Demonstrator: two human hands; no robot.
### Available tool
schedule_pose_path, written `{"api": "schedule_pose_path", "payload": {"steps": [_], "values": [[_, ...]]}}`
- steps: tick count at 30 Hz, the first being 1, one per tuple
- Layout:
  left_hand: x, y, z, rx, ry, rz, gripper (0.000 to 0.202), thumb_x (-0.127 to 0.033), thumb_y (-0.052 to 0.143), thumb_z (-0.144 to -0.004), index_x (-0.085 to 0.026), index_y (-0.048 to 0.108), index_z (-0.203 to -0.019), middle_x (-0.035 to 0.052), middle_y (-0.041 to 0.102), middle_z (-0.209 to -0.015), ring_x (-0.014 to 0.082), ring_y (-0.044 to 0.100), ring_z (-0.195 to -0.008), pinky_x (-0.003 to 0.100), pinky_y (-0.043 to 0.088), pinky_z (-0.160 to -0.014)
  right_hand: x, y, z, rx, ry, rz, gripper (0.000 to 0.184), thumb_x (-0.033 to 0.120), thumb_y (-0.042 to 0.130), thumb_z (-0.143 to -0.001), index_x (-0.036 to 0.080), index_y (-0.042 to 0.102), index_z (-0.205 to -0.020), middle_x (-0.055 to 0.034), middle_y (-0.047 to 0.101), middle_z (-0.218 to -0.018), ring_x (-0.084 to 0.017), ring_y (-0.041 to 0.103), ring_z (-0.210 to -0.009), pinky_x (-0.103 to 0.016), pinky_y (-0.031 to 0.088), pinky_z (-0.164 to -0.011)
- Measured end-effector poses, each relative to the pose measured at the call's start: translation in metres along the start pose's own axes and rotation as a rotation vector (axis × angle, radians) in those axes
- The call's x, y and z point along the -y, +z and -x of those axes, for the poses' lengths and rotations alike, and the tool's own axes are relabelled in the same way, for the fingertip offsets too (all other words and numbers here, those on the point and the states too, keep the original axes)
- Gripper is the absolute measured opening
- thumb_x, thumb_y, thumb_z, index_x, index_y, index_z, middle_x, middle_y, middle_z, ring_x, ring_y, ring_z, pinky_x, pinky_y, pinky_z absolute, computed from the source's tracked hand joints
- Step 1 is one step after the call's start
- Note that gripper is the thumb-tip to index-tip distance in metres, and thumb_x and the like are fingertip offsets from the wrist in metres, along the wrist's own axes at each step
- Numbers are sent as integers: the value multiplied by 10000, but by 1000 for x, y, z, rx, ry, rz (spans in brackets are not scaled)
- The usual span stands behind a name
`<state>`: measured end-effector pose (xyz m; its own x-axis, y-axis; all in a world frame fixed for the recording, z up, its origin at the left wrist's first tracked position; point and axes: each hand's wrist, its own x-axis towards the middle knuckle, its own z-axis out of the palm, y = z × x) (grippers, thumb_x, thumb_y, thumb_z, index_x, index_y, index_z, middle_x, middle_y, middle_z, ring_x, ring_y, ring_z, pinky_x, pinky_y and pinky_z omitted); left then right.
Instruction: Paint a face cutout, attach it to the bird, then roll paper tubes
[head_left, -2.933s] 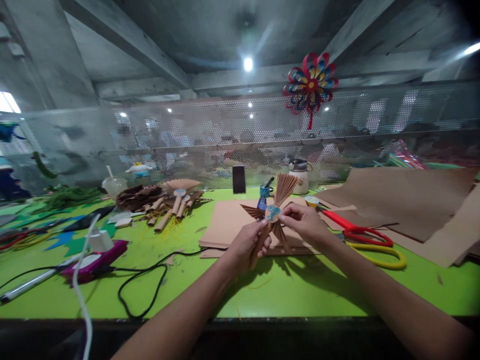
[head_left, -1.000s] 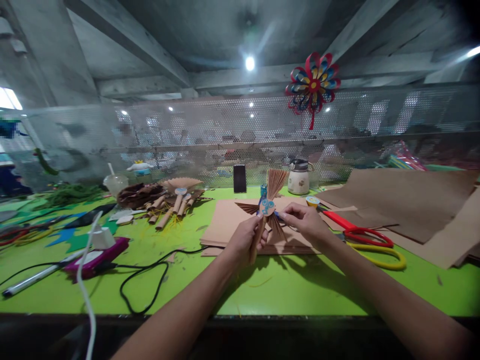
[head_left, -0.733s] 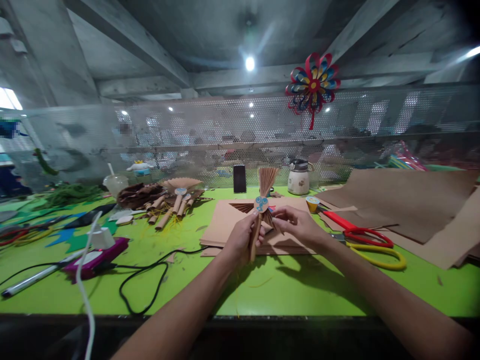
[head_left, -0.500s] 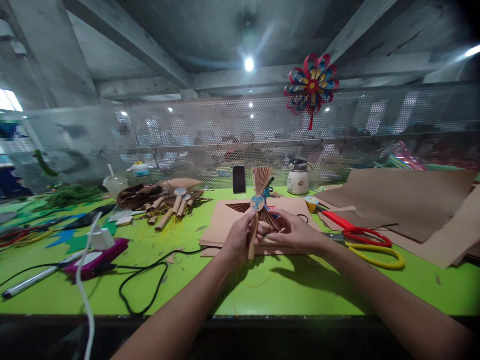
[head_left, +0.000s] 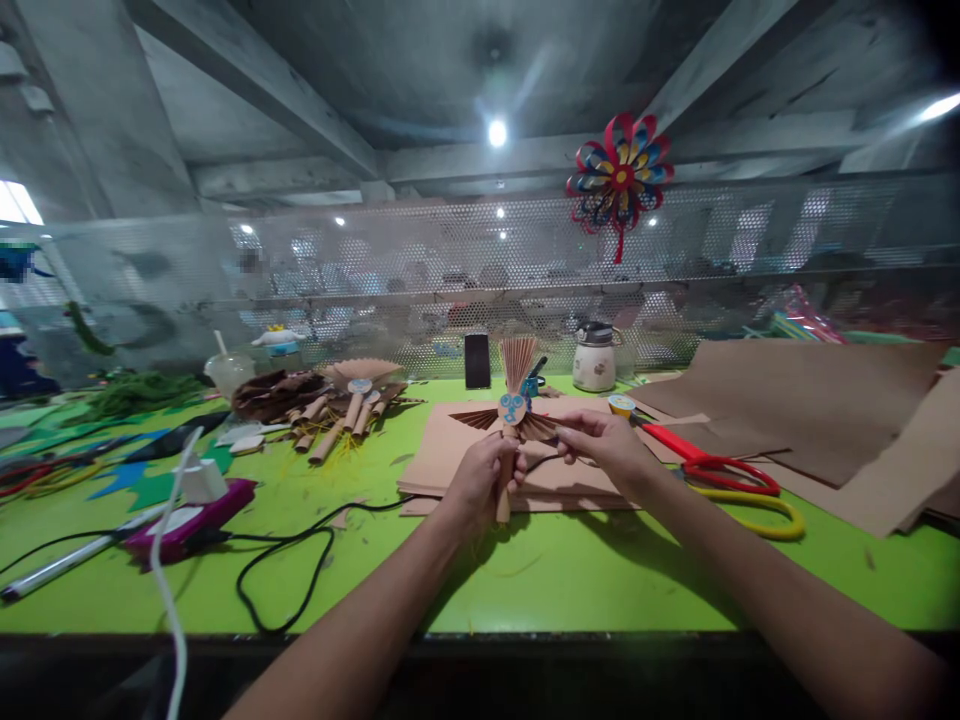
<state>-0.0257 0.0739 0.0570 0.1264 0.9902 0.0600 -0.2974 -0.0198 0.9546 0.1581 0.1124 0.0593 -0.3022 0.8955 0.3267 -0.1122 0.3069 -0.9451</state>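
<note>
The left hand (head_left: pixel 480 480) is closed around the roll (head_left: pixel 504 510) of the paper figure (head_left: pixel 512 408). The right hand (head_left: pixel 604 450) is narrowed to a pinch, thumb and fingers gripping the tip of the figure's right wing (head_left: pixel 537 430).

The figure is positioned in front of the person, held above the front part of the paper stack (head_left: pixel 442 455). Its roll points down; its pleated fan (head_left: pixel 517 362) points up. A round disc with blue markings sits at the center. The left wing (head_left: pixel 471 418) extends sideways, clear of the hands.

The stack lies on the green bench (head_left: pixel 375 600). To the right of the stack lie the scissors (head_left: pixel 697 463), with one red and one yellow loop, partly hidden by the right forearm. Large brown sheets (head_left: pixel 810 400) lie beyond them. Behind the stack stand the phone (head_left: pixel 477 361) and, farther right, the flask (head_left: pixel 595 365).

To the left, similar rolls (head_left: pixel 330 440) lie in a pile, with a fan on top. Nearer the left edge is the purple power strip (head_left: pixel 187 525); a black cable (head_left: pixel 319 570) loops across the bench between it and the stack.
</note>
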Motion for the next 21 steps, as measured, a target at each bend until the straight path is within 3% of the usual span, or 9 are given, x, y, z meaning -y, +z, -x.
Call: {"api": "schedule_pose_path", "payload": {"steps": [5, 21], "values": [[-1, 2, 1, 21, -1, -13, 103, -236, 572, -710, -172, 496, -737, -6, 534, -603, 76, 439, -469, 167, 301, -415, -1, -2, -1, -89, 15, -41, 352, 415, 779, -664, 136, 706, -865, -40, 688, -683, -123, 610, -595, -294, 507, -636], [9, -2, -2, 67, -2, 18, 150, -244, 625, -753, -173, 507, -814, -3, 556, -614, 71, 454, -463, 158, 306, -439, 1, -1, -2, -154, -29, -101, 383, 423, 824, -599, 135, 711, -824, -46, 681, -656, -133, 612, -586, -298, 522, -612]]}}
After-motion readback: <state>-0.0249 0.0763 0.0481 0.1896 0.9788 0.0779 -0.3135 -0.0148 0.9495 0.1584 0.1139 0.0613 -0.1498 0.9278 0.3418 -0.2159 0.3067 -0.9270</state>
